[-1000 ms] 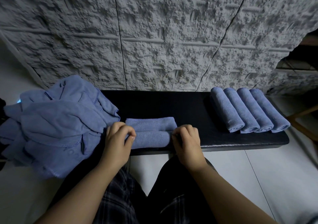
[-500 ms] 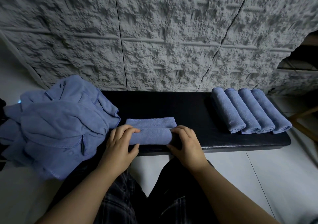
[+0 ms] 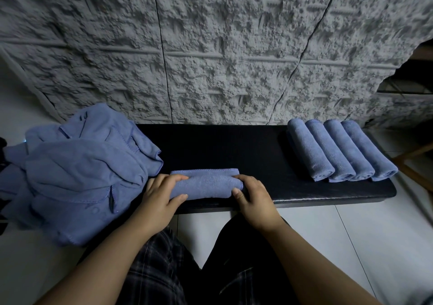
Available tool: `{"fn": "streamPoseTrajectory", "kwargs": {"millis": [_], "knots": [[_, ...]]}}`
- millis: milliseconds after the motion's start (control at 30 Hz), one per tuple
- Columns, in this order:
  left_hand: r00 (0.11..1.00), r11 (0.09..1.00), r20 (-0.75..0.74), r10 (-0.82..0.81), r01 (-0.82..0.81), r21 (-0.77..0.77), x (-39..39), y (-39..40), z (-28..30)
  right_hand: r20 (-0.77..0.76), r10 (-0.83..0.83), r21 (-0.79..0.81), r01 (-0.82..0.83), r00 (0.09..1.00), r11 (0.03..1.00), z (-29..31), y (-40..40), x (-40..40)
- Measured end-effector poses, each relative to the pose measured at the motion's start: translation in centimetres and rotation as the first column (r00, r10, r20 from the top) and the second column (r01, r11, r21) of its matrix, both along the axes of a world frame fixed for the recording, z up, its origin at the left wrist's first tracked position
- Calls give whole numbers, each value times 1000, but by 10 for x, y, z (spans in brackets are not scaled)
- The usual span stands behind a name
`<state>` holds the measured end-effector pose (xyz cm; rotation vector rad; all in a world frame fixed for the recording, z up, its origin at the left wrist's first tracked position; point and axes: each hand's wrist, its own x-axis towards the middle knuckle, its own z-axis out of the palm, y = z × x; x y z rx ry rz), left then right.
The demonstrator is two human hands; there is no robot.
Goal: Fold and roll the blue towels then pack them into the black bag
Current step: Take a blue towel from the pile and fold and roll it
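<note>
Both grips, left hand [image 3: 156, 193] and right hand [image 3: 255, 195], curl round the half-rolled towel [image 3: 206, 185] between them on the bench [image 3: 234, 145].

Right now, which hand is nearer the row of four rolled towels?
Right. The right hand grips the right end of the half-rolled towel, on the side toward the row of four rolled towels; the left hand grips its far end.

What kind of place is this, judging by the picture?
Probably a plain indoor room, perhaps at home: a rough textured wall, a pale tiled floor, and a low black padded bench used as a worktop.
</note>
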<state>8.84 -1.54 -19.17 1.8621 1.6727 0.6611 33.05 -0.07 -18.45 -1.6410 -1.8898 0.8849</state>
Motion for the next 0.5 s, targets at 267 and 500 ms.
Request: {"fn": "streamPoseTrajectory", "kwargs": {"millis": [267,500], "knots": [[998,998,-5,55,-55,-19,5,0,-1,-10,-80,-104,79,997,991,-4,4,-5],[972,951,-223,-74,136,279,26,16,16,187,-56,-365,122,981,923,21,36,-15]]}}
